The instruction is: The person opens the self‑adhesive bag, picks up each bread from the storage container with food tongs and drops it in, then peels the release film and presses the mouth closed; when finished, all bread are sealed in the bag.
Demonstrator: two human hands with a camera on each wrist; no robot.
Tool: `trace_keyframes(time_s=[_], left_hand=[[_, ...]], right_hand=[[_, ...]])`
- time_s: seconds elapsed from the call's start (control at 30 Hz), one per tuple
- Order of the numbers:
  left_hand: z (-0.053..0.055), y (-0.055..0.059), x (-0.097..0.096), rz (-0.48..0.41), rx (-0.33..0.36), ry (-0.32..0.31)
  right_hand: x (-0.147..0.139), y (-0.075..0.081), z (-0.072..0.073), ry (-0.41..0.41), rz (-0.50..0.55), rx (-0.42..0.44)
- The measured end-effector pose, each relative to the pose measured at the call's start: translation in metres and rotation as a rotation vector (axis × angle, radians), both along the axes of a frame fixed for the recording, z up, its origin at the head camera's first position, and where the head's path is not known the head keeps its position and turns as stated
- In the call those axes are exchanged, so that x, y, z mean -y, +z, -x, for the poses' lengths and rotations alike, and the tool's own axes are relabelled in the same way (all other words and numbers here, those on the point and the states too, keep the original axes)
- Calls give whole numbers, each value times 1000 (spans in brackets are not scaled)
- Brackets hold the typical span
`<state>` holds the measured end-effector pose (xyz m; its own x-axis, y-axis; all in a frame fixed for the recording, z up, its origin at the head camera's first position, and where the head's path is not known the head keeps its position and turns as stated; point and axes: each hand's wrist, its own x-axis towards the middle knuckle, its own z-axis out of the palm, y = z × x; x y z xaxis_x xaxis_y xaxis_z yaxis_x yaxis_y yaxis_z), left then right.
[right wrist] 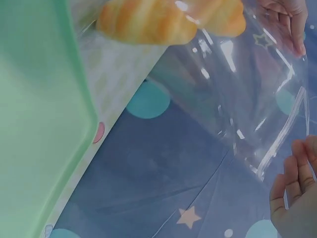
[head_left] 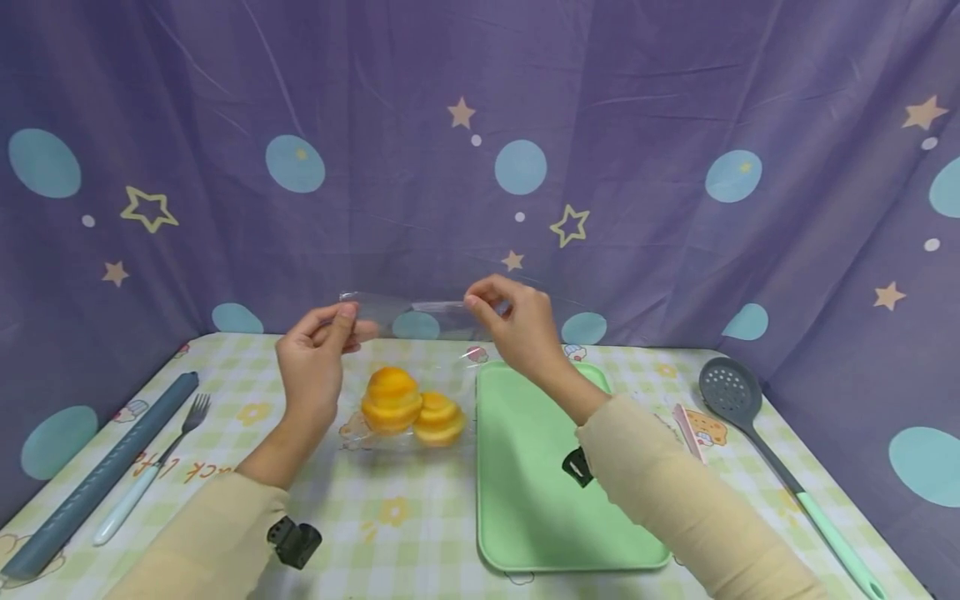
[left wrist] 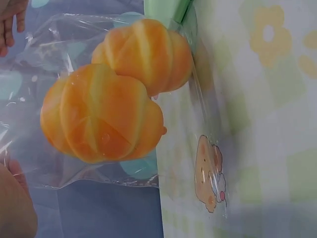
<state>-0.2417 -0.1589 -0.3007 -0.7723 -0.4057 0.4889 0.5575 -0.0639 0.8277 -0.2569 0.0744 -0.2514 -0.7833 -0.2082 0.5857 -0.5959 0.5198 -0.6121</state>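
A clear plastic zip bag (head_left: 408, 367) stands upright on the table, holding two orange pumpkin-shaped buns (head_left: 392, 400) (head_left: 439, 418). My left hand (head_left: 324, 346) pinches the bag's top edge at its left corner, and my right hand (head_left: 504, 315) pinches the same edge at the right. In the left wrist view both buns (left wrist: 101, 116) (left wrist: 146, 52) show through the bag's film (left wrist: 47, 54). The right wrist view shows the bag's zip strip (right wrist: 282, 134) stretched between the fingers (right wrist: 296, 171), with a bun (right wrist: 143, 22) below it.
A green cutting board (head_left: 536, 467) lies right of the bag. A slotted spatula (head_left: 757, 433) and a small packet (head_left: 690, 429) lie at far right. A fork (head_left: 153, 471) and a long grey-blue bar (head_left: 97, 479) lie at left. A purple curtain (head_left: 480, 150) surrounds the checked tablecloth (head_left: 390, 517).
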Motion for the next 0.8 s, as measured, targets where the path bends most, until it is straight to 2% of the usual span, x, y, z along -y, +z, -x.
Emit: trace_keyframes(time_s=[0.17,0.5,0.8], left_hand=[[3,-3,5,-26,0,15],[6,-7,13,-12,56,33],[7,-9,13,-113,3,-12]], right_hand=[[-9,-4,4,-32,-4,-12],[-32,-16,12,-67,3,9],[-50,-22,14,-118,29,-9]])
